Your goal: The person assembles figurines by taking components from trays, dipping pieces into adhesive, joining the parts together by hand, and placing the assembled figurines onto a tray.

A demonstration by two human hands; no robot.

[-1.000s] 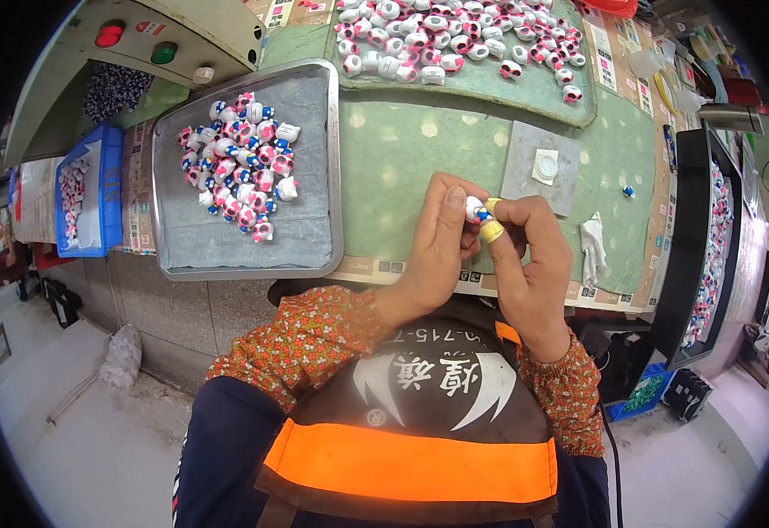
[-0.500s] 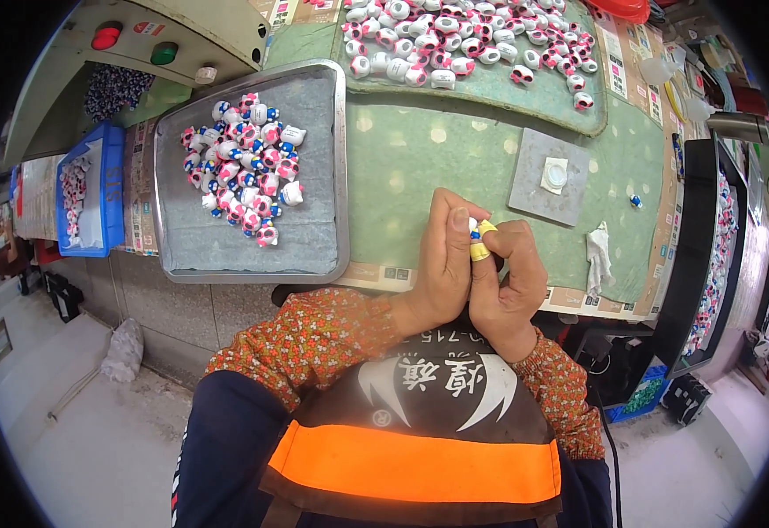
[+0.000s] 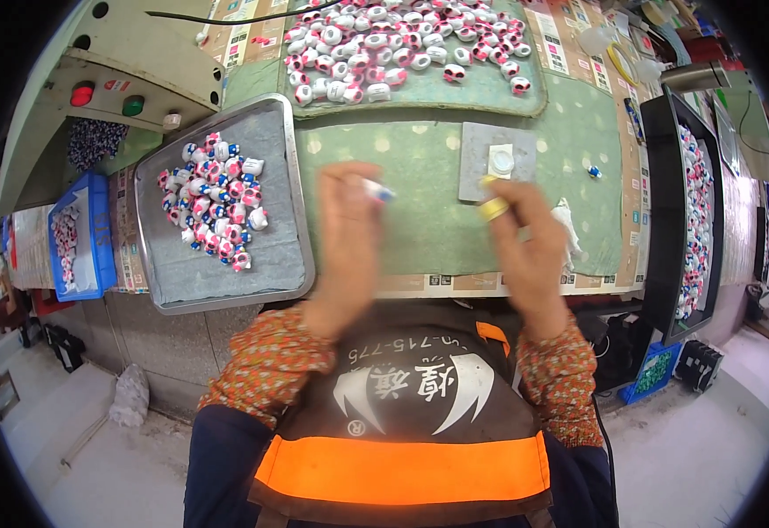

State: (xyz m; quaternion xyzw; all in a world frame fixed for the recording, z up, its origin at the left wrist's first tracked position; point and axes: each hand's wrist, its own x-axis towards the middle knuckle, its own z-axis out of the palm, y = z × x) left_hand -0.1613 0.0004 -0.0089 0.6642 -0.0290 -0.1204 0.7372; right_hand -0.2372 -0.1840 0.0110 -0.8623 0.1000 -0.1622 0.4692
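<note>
Hands apart at frame centre: left hand pinches small white-and-blue plastic piece by fingertips, right hand grips small yellow ring-shaped part, w/ grey metal tray near for finished pcs.

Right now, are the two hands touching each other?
No, the left hand and the right hand are apart over the green mat, with bare mat showing between them.

Matt grey metal tray left of hands; glossy plastic figures; green matt mat on tabletop under hands.
</note>
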